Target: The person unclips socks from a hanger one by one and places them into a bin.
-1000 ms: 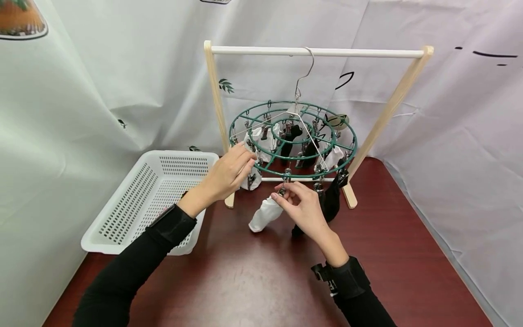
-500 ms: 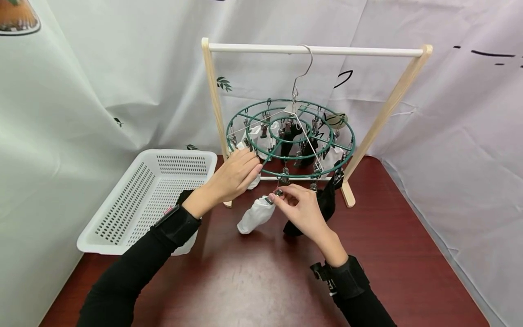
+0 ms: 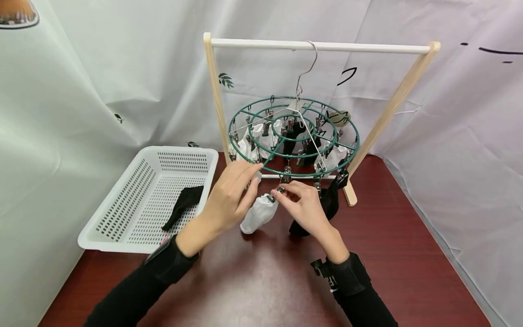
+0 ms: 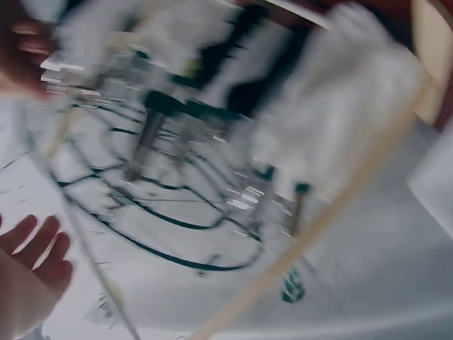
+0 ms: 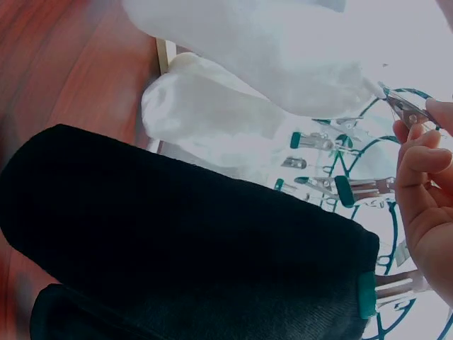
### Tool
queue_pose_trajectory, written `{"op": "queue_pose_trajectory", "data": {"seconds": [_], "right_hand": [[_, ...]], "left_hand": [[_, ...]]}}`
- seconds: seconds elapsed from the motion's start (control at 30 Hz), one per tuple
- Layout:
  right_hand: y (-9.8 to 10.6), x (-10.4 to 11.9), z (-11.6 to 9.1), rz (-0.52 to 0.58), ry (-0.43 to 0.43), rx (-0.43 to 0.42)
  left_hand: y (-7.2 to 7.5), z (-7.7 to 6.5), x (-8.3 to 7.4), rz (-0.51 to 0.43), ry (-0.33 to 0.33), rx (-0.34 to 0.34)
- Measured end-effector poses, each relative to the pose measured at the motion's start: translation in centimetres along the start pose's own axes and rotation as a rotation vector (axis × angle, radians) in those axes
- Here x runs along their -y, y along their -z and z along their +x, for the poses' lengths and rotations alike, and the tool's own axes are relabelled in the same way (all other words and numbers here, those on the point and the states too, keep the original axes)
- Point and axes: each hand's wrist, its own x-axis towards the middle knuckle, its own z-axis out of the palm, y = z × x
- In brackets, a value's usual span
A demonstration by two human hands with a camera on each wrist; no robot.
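My right hand (image 3: 304, 206) pinches a metal clip (image 5: 408, 111) at the near rim of the green round clip hanger (image 3: 294, 175). From that clip a white sock (image 3: 258, 217) hangs at a slant. Just left of it is my left hand (image 3: 224, 197), holding nothing, its fingers extended near the hanger's rim. Loose fingers of the left hand (image 4: 35, 273) show in the blurred left wrist view. A black sock (image 5: 184, 241) hangs from a neighbouring clip beside the right hand. Further white and black socks hang deeper in the hanger.
A wooden stand with a white rod (image 3: 261, 43) bears the hanger by its hook (image 3: 308, 68). At left on the dark red table (image 3: 392, 254) stands a white perforated basket (image 3: 116, 218), with a black sock (image 3: 184, 204) inside.
My left hand has drawn back from the hanger's left rim, down and nearer to me. The right hand still pinches the clip, and the white sock has swung slightly.
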Motion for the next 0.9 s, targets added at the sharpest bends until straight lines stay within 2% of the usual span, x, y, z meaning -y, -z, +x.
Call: {"op": "queue_pose_trajectory", "data": {"seconds": [0.07,0.2,0.27,0.33,0.4,0.47,0.6,0.73,0.9], "right_hand": [[0.0,0.0,0.0,-0.002,-0.019,-0.006],[0.0,-0.1,0.0,0.001,-0.061,-0.002],[0.0,-0.1,0.0,-0.001,-0.075,0.006],[0.0,-0.1,0.0,0.005,-0.089,0.016],[0.0,-0.1,0.0,0.011,-0.102,0.022],[0.0,0.0,0.0,0.013,-0.117,0.028],[0.1,-0.1,0.0,0.007,-0.140,0.036],[0.1,-0.4,0.1,-0.007,-0.136,0.026],[-0.1,-0.9,0.0,-0.017,-0.112,-0.001]], "left_hand": [[0.4,-1.3,-1.5,-0.059,0.183,0.064],[-0.1,-4.0,-3.2,-0.088,0.586,0.286],[-1.0,-5.2,-3.2,-0.103,0.726,0.378],[-2.1,-6.3,-2.8,-0.138,0.807,0.426],[-3.1,-7.3,-2.2,-0.184,0.855,0.437],[-4.0,-7.8,-1.7,-0.234,0.870,0.422],[-5.3,-8.1,-1.0,-0.335,0.844,0.363],[-5.9,-8.3,-0.5,-0.419,0.813,0.274],[-6.0,-8.7,-0.2,-0.495,0.851,0.159]]}}
